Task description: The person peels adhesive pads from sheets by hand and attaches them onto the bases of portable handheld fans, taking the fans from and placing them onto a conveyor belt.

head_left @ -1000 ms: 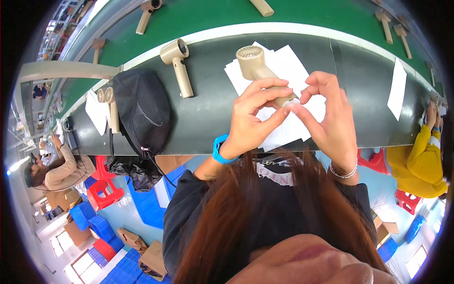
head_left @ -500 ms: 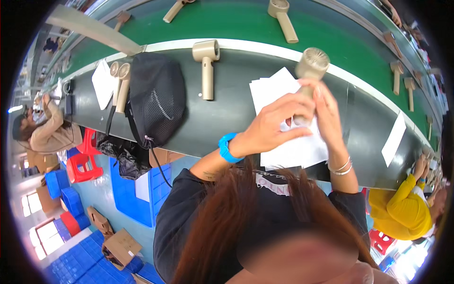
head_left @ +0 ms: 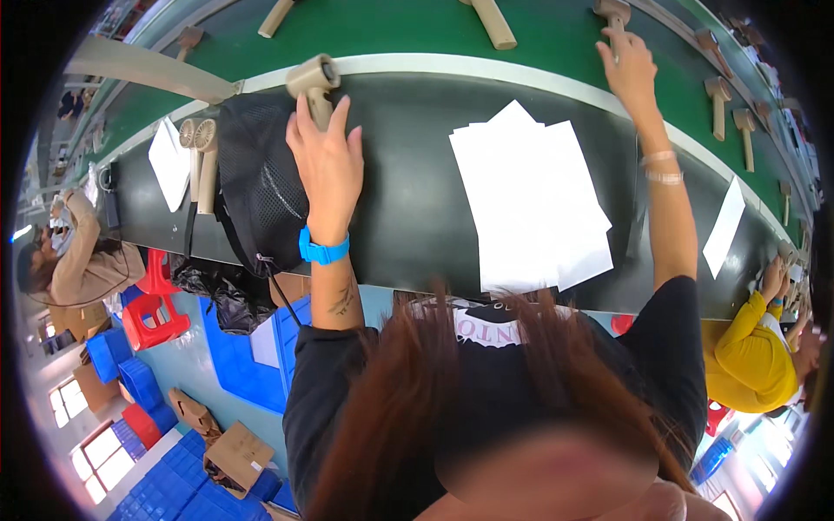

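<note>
the two hands are well apart, each at its own fan. the left hand spreads its fingers about the handle of a beige handheld fan, whose round head tilts up beyond the fingertips; how firmly it holds cannot be told, as the palm is hidden. the right hand stretches farther forward, its fingers on the handle of a second beige fan over the green belt; whether they are closed around it cannot be told.

a blue wristband circles the wrist behind the left hand, and pale bracelets circle the one behind the right hand. just to the left of the left hand sits a black mesh bag, with a pair of beige fans beyond it. between the hands and nearer the body, overlapping white papers lie on the dark worktop. ahead, between the hands, another fan lies on the belt.
</note>
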Tool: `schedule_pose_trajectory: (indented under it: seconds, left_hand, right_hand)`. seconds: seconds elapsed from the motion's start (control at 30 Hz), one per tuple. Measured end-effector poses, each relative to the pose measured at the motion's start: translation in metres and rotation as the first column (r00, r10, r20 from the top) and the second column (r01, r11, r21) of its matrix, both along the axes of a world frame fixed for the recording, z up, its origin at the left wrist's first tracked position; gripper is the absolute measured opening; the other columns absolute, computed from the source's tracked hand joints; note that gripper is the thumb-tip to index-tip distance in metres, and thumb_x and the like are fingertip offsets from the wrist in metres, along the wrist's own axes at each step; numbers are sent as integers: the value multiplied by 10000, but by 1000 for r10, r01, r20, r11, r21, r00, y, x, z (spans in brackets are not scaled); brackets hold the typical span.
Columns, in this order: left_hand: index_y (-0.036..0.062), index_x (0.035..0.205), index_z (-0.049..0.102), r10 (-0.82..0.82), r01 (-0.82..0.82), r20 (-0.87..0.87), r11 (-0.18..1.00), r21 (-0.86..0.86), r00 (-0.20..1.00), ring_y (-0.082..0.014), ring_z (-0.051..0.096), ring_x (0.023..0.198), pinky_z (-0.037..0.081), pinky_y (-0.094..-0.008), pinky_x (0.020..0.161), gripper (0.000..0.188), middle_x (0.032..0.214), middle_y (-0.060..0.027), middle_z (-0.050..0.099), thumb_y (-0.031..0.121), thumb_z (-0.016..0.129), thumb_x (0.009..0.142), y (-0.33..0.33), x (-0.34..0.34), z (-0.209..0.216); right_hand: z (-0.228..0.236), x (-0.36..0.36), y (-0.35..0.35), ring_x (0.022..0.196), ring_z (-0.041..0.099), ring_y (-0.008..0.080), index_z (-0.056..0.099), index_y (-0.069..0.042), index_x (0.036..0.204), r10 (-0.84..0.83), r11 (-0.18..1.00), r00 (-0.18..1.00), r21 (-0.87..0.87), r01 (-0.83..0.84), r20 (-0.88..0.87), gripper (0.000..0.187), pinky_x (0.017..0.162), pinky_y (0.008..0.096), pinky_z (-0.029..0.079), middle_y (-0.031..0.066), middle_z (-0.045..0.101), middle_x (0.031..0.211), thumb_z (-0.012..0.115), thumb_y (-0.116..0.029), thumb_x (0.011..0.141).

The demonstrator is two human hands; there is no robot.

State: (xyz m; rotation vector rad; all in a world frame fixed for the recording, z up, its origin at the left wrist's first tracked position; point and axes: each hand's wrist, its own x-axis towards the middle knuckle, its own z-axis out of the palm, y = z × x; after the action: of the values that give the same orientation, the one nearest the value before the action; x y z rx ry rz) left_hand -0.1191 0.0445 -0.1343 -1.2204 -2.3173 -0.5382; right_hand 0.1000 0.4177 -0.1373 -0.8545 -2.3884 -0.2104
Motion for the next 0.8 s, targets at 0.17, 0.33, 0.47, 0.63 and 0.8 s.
schedule_pose_trajectory:
  seconds: [0.17, 0.33, 0.47, 0.63, 0.8]
  left_hand:
    - [54, 1157, 585, -630, 606, 471, 763, 225, 618, -379, 449, 1173, 381, -443, 983, 459, 1307, -196, 465, 200, 730, 747, 32, 45, 4]
    - [3, 1194, 535, -731, 758, 421, 637, 142, 536, -363, 434, 1198, 363, -435, 1005, 648, 1300, -174, 473, 326, 772, 685, 57, 93, -11]
    - [7, 1210, 527, -717, 768, 410, 638, 59, 564, -364, 413, 1218, 350, -437, 1012, 716, 1300, -176, 470, 365, 790, 649, 60, 102, -21]
    - [6, 1214, 528, -735, 801, 407, 598, 15, 542, -372, 408, 1218, 341, -454, 1014, 735, 1313, -179, 455, 374, 796, 638, 57, 104, -17]
    - [7, 1216, 528, -681, 764, 404, 641, -75, 611, -369, 420, 1205, 351, -446, 988, 739, 1309, -178, 457, 381, 798, 638, 57, 105, -9]
  right_hand:
    - [14, 42, -160, 737, 598, 158, 650, -33, 926, 345, 699, 935, -641, -316, -84, 108, 641, 256, 461, 71, 617, 837, 636, -87, 833]
    - [-8, 50, -220, 707, 589, 182, 617, -18, 969, 144, 697, 969, -674, -243, -200, 180, 614, 273, 468, 90, 589, 847, 663, -30, 795]
    - [-19, 51, -225, 730, 592, 216, 579, -25, 959, 132, 774, 965, -584, -244, -228, 191, 638, 300, 480, 99, 571, 846, 662, -17, 787]
    - [-21, 54, -213, 766, 601, 252, 553, -27, 903, 182, 684, 953, -666, -299, -241, 202, 670, 336, 486, 115, 567, 861, 682, -11, 749]
    - [-23, 49, -224, 812, 565, 304, 538, -16, 868, 114, 735, 955, -624, -265, -272, 145, 716, 366, 454, 135, 539, 864, 652, -44, 783]
